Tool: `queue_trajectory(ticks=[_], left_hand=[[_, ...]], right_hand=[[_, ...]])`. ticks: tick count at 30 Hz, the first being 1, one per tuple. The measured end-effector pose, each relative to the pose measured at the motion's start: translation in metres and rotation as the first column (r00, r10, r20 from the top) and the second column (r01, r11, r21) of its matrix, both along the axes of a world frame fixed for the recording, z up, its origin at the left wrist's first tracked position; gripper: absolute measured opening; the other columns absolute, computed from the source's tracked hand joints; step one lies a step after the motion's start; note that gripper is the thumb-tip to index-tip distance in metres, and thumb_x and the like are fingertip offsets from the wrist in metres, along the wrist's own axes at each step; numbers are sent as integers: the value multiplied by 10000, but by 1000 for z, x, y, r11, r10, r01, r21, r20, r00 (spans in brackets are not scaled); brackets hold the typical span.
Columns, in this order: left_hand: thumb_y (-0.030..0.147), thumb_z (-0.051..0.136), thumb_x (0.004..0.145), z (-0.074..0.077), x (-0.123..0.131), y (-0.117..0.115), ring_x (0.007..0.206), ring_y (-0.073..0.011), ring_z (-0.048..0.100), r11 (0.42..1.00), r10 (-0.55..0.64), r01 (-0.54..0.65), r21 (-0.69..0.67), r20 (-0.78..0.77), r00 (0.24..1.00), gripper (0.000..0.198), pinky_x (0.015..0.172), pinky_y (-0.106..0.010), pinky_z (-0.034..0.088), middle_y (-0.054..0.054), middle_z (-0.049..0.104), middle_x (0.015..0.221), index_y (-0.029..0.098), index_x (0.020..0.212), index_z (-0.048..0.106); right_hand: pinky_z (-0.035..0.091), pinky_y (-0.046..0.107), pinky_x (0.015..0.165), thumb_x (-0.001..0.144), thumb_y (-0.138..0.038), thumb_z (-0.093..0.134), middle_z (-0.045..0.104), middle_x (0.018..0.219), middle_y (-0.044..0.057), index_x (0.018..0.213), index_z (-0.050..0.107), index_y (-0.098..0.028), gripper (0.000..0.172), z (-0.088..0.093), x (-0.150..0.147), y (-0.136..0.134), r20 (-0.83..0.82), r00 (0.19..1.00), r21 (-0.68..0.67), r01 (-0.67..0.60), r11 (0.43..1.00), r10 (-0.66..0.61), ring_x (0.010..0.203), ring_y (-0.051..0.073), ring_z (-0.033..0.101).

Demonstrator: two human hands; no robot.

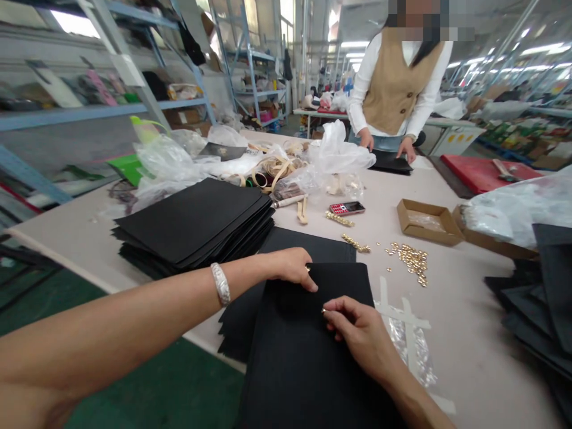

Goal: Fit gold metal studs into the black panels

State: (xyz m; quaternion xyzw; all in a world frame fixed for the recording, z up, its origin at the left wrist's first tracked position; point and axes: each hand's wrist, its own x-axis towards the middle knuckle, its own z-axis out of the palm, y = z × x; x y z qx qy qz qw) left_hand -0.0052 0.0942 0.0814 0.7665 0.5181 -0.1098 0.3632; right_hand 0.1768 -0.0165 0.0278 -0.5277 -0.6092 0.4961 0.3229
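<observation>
A black folded panel (313, 363), leather-like, lies in front of me with its far edge raised a little. My left hand (288, 266), a silver bracelet on its wrist, grips that far edge, thumb on top and the other fingers partly hidden. Something small and gold shows by its fingers; whether it is a ring or a stud I cannot tell. Over the panel, my right hand (353, 325) pinches a small gold stud (323, 311) between thumb and fingertips. More black panels (243, 328) lie underneath. Loose gold studs (411, 257) are scattered beyond my right hand.
A stack of black panels (192, 220) stands left, another pile (545, 298) right. Around the table (469, 333) lie a red phone (347, 207), a cardboard tray (429, 223), taped plastic (411, 342) and plastic bags (335, 149). Opposite, a person (397, 83) handles black pieces.
</observation>
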Motion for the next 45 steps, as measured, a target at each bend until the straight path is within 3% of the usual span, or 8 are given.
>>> queue_trajectory(ticks=[5, 8, 15, 23, 30, 37, 42, 45], left_hand=[[377, 817, 372, -11, 3, -1, 471, -114, 439, 968, -46, 36, -249, -33, 998, 439, 452, -231, 341, 30, 537, 537, 164, 712, 639], [336, 797, 394, -17, 5, -2, 446, -103, 387, 932, -35, 19, -362, -38, 999, 367, 425, -227, 299, 36, 478, 495, 158, 654, 608], [292, 746, 442, -26, 1, -9, 449, -88, 359, 887, 59, -36, -460, 36, 998, 316, 397, -206, 230, 39, 471, 533, 163, 691, 600], [235, 705, 471, -13, 1, -24, 423, -76, 351, 905, 208, -169, -391, 59, 976, 251, 391, -199, 244, 56, 465, 511, 165, 684, 593], [211, 589, 529, -2, 5, -53, 414, -103, 403, 935, 279, -245, -257, 105, 955, 87, 375, -213, 257, 42, 479, 485, 168, 569, 525], [200, 582, 537, -11, 9, -70, 476, -84, 389, 953, 265, -207, -222, 276, 924, 75, 428, -194, 271, 64, 445, 514, 157, 583, 540], [223, 605, 539, -25, 12, -80, 508, -90, 415, 936, 330, -269, -227, 301, 895, 149, 465, -197, 310, 48, 485, 576, 143, 657, 562], [227, 579, 565, -28, 12, -88, 480, -84, 391, 930, 342, -273, -248, 303, 890, 106, 449, -196, 285, 52, 456, 547, 154, 617, 524]], right_hand=[[432, 251, 625, 871, -266, 528, 594, 724, -16, 853, 631, -219, 115, -10, -4, 1, 178, 982, 163, -95, 982, 66, 641, 120, 561], [439, 257, 691, 853, -205, 547, 582, 844, 5, 824, 628, -215, 86, -11, -2, 5, 174, 978, 251, -154, 956, 112, 753, 135, 571], [448, 258, 706, 855, -189, 546, 551, 915, 17, 834, 637, -227, 100, -14, -2, 6, 144, 979, 223, -172, 960, 142, 820, 145, 555], [417, 292, 758, 848, -160, 544, 538, 897, 18, 831, 602, -214, 82, -10, -10, 2, 197, 978, 318, -136, 938, 75, 851, 160, 539], [400, 275, 678, 786, -88, 549, 508, 895, 13, 881, 522, -210, 157, -5, -16, -11, 231, 972, 340, -50, 939, -32, 777, 154, 520], [381, 238, 591, 730, -82, 590, 516, 767, -27, 821, 506, -210, 178, -4, -12, -14, 148, 983, 274, 61, 960, -105, 648, 120, 504], [417, 231, 664, 772, -91, 559, 604, 809, -17, 858, 576, -204, 144, 3, -6, -17, 145, 989, 294, -42, 955, -1, 752, 126, 567], [444, 215, 627, 817, -173, 554, 651, 775, -35, 965, 607, -221, 164, 9, 15, -6, 235, 971, 272, -96, 957, 31, 685, 113, 605]])
